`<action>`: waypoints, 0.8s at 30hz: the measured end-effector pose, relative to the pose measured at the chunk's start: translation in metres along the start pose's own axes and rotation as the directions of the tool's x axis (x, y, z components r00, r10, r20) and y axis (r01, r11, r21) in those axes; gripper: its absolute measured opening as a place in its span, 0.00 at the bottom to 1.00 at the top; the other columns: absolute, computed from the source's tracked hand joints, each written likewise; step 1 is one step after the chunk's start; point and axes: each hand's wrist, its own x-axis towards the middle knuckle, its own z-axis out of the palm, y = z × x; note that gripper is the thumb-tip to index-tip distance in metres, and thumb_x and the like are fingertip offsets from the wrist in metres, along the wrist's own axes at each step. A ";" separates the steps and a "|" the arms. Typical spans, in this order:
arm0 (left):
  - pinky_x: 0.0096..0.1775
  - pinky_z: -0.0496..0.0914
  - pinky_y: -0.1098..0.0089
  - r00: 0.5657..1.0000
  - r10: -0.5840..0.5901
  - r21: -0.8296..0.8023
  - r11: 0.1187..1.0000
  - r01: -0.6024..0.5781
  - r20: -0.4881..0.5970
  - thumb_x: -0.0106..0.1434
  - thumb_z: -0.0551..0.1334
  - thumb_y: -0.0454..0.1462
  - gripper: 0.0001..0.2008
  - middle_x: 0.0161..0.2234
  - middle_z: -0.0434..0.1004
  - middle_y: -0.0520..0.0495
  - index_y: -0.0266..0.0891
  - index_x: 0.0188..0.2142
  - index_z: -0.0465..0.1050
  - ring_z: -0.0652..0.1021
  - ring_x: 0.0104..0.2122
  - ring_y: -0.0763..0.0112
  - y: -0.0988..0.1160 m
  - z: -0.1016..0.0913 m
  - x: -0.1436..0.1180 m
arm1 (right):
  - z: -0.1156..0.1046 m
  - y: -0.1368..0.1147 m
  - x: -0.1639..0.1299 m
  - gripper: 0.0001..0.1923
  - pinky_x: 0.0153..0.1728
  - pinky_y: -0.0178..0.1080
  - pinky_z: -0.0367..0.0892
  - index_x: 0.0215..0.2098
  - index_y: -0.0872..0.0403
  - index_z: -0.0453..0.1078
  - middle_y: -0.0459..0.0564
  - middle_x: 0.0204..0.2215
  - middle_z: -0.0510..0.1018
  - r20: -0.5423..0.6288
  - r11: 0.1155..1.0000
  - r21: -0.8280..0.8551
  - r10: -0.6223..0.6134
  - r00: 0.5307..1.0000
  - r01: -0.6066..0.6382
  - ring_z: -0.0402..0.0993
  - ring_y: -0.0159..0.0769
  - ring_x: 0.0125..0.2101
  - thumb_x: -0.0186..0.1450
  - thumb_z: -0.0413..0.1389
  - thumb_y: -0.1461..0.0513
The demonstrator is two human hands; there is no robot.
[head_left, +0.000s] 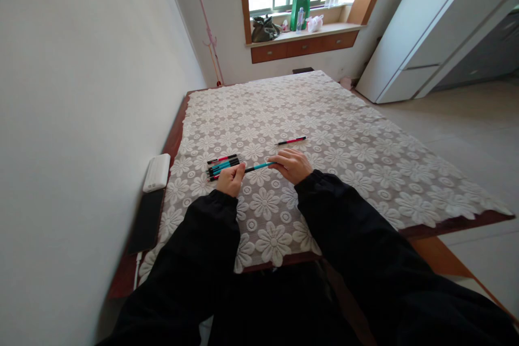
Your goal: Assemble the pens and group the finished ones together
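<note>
Between my two hands is a blue pen with a black section (258,166), held nearly level above the lace tablecloth. My left hand (231,179) is closed round its black end. The fingers of my right hand (291,165) pinch its blue end. Just beyond my left hand lies a row of several blue-and-black and red-and-black pens (221,166), partly hidden by that hand. A single red-and-black pen (292,140) lies apart, a little beyond my right hand.
A flower-patterned tablecloth (267,113) covers the table. At the left edge, by the wall, are a white power bank (156,172) and a black phone (146,221) with a white cable. Beyond the table, a green bag (299,11) stands on the windowsill; a white fridge (421,32) is at right.
</note>
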 end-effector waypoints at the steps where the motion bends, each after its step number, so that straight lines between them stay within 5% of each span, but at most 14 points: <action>1: 0.25 0.51 0.67 1.000 -0.009 -0.017 1.000 0.009 0.013 0.69 0.48 0.57 0.30 0.17 0.54 0.53 0.40 0.18 0.55 0.58 0.20 0.74 0.000 0.000 0.000 | -0.001 -0.001 0.000 0.15 0.45 0.42 0.63 0.45 0.49 0.78 0.52 0.32 0.76 -0.009 1.000 -0.001 0.008 1.000 -0.008 0.71 0.43 0.38 0.74 0.53 0.52; 7: 0.24 0.51 0.68 1.000 -0.013 -0.120 0.993 0.016 0.027 0.68 0.50 0.57 0.29 0.17 0.55 0.53 0.40 0.18 0.56 0.58 0.19 0.74 -0.002 0.001 0.001 | 0.000 -0.005 -0.001 0.17 0.44 0.41 0.63 0.45 0.50 0.77 0.52 0.34 0.77 -0.010 1.000 0.006 0.008 1.000 -0.008 0.71 0.42 0.38 0.75 0.50 0.51; 12: 0.26 0.53 0.68 0.993 0.116 0.065 0.991 -0.115 -0.008 0.70 0.51 0.50 0.24 0.18 0.58 0.53 0.40 0.21 0.60 0.61 0.20 0.73 0.002 -0.003 -0.001 | 0.000 -0.003 -0.001 0.18 0.40 0.39 0.64 0.43 0.52 0.78 0.52 0.33 0.79 0.007 0.991 0.131 -0.022 1.000 0.021 0.73 0.40 0.35 0.75 0.49 0.52; 16: 0.27 0.57 0.67 0.981 0.195 0.178 0.966 -0.189 -0.021 0.70 0.52 0.47 0.22 0.20 0.65 0.51 0.40 0.22 0.66 0.66 0.22 0.72 0.006 -0.006 -0.003 | 0.002 0.000 0.000 0.20 0.29 0.36 0.59 0.37 0.53 0.79 0.47 0.25 0.75 0.054 0.947 0.305 0.091 0.994 -0.103 0.68 0.34 0.25 0.73 0.51 0.50; 21: 0.29 0.62 0.68 0.979 0.199 0.187 0.964 -0.187 -0.047 0.69 0.54 0.48 0.21 0.24 0.72 0.49 0.40 0.26 0.74 0.70 0.25 0.70 0.009 -0.008 -0.003 | 0.003 -0.004 0.003 0.21 0.24 0.35 0.54 0.35 0.56 0.79 0.43 0.19 0.69 0.115 0.786 0.550 0.264 0.958 -0.283 0.60 0.30 0.21 0.67 0.56 0.47; 24: 0.28 0.60 0.69 0.985 0.165 0.165 0.974 -0.154 -0.057 0.68 0.57 0.48 0.20 0.24 0.73 0.49 0.39 0.29 0.77 0.69 0.24 0.72 0.007 -0.007 -0.002 | 0.002 -0.010 0.005 0.22 0.25 0.35 0.61 0.43 0.55 0.77 0.44 0.23 0.72 0.089 0.574 0.762 0.366 0.926 -0.300 0.65 0.31 0.22 0.64 0.61 0.46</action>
